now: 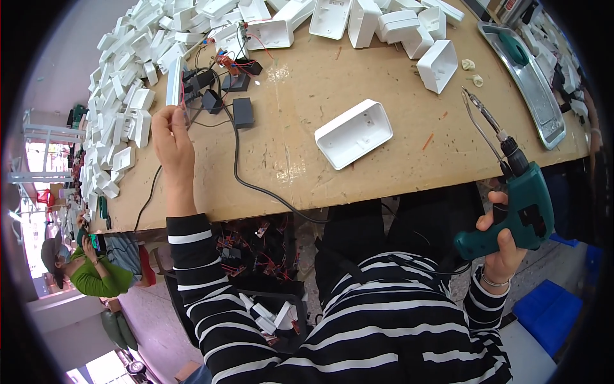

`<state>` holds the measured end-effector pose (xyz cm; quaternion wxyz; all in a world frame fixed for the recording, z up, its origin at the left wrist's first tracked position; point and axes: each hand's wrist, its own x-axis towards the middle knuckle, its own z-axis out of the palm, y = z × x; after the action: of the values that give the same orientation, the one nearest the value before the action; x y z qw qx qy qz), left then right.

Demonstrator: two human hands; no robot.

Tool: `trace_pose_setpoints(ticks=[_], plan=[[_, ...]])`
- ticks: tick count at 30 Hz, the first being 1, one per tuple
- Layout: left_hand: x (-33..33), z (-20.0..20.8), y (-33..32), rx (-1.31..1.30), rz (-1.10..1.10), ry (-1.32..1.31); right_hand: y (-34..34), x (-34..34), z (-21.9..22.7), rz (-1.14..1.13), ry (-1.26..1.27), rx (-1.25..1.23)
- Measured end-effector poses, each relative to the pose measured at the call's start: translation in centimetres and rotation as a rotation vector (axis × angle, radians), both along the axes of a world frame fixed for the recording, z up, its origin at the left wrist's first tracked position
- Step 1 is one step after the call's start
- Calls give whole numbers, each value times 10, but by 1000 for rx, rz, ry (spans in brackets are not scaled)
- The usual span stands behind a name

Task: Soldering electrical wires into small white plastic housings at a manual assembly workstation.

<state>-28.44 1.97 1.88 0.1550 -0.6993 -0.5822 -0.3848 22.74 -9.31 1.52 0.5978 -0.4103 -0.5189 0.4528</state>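
My right hand (504, 254) grips a green soldering gun (532, 192) by its handle, at the table's right front edge. The gun's metal tip and a thin curved tube point up and left over the tabletop. At the left, my left hand (174, 144) is closed at the near end of a narrow white and bluish strip (174, 83) that looks like a power strip; the fingers partly hide it. Black plugs and adapters (243, 112) with cables lie right beside it. A white plastic box shell (354, 134), open side up, sits mid-table between my hands.
White shells (128, 83) are heaped along the left and far side. A metal tray (551, 125) with a green-handled tool stands at the right. A black cable (256, 185) crosses the front edge. Below are bins of wired parts (256, 249). Another person (96, 275) is at far left.
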Motion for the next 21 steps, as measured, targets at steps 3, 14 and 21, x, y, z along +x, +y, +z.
trace_pose_setpoints(ticks=[3, 14, 21], plan=[[0, -5, 8, -84, 72, -594, 1, -3, 1, 5, -5, -7], [-5, 7, 48, -233, 247, -310, 1, -8, 8, -6, -15, -18], [16, 12, 61, -235, 263, -241, 1, -8, 7, -33, 0, -29]])
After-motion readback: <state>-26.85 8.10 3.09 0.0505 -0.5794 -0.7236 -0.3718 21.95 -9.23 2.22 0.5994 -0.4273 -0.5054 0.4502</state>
